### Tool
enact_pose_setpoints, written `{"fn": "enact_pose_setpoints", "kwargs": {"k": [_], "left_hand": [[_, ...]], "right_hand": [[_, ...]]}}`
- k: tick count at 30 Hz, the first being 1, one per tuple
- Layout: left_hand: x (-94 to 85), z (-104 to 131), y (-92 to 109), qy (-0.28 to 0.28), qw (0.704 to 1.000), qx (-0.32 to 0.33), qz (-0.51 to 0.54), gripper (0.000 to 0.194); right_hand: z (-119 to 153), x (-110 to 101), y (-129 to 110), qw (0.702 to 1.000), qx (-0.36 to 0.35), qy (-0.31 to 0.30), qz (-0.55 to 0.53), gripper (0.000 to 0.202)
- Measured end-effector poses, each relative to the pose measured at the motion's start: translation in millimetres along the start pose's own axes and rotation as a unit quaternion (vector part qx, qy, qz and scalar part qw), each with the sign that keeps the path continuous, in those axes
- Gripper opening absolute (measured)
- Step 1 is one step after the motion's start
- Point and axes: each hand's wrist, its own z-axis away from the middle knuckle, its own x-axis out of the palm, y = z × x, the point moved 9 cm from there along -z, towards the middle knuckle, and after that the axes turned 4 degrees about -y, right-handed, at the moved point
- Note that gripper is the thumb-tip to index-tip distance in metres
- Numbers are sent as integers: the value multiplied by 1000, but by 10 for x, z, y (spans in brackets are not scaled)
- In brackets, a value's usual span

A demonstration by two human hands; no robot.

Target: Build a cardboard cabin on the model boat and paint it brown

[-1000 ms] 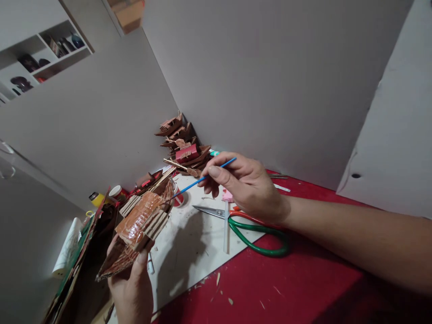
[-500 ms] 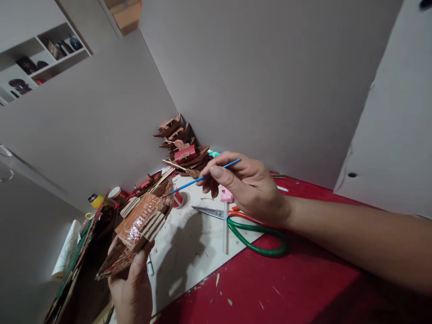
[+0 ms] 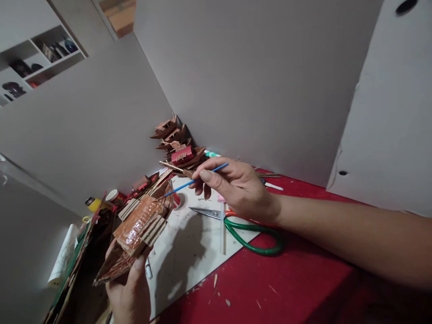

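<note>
My left hand (image 3: 130,285) grips a small brown model boat (image 3: 137,222) from below, at its near end. The boat is tilted, and its curved roof shines as if wet, with ridged strips along both sides. In my right hand (image 3: 232,186) a thin blue paintbrush (image 3: 184,185) is pinched between thumb and fingers. Its tip meets the far end of the boat's roof. Below my right hand lie scissors (image 3: 249,245) with green and orange handles, and a translucent stick (image 3: 222,229) crosses them.
A white board (image 3: 202,265) lies on the red tabletop (image 3: 270,288), which has scattered scraps. Several model boats (image 3: 182,155) are stacked in the far corner. At the left are a paper cup (image 3: 114,197), a yellow container (image 3: 92,203) and upright cardboard sheets (image 3: 76,270).
The view has shifted slightly, so most things sit a little further left. The brush stays at the far end of the boat's roof. Both holds are unchanged.
</note>
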Motion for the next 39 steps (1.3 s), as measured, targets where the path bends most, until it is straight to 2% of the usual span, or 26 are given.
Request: {"fn": "enact_pose_setpoints", "kwargs": {"k": [7, 11, 16, 19, 23, 27, 30, 32, 37, 39], "left_hand": [[20, -17, -13, 2, 998, -29, 50, 55], [-16, -2, -33, 3, 1000, -21, -9, 54], [-111, 28, -25, 27, 994, 22, -107, 54], [-127, 39, -17, 29, 991, 31, -128, 57], [-110, 30, -4, 16, 992, 25, -120, 55], [-120, 15, 3, 10, 994, 27, -102, 55], [-111, 25, 7, 12, 994, 28, -109, 55], [-71, 44, 13, 13, 994, 26, -104, 57], [54, 90, 68, 22, 995, 24, -90, 63], [71, 93, 83, 22, 996, 25, -87, 60]], "right_hand": [[17, -31, 24, 999, 25, 5, -43, 18], [49, 16, -17, 997, 16, 5, -81, 17], [127, 237, 23, 994, 49, -58, -80, 24], [135, 277, 60, 993, 61, -74, -68, 28], [64, 164, 89, 996, 57, -51, -50, 28], [-8, -15, 111, 998, 58, 4, -28, 28], [-15, -51, 82, 998, 46, 22, -42, 26], [6, -3, 65, 997, 46, 10, -64, 25], [82, 186, 92, 993, 73, -67, -65, 28], [79, 168, 113, 994, 76, -65, -54, 29]]}}
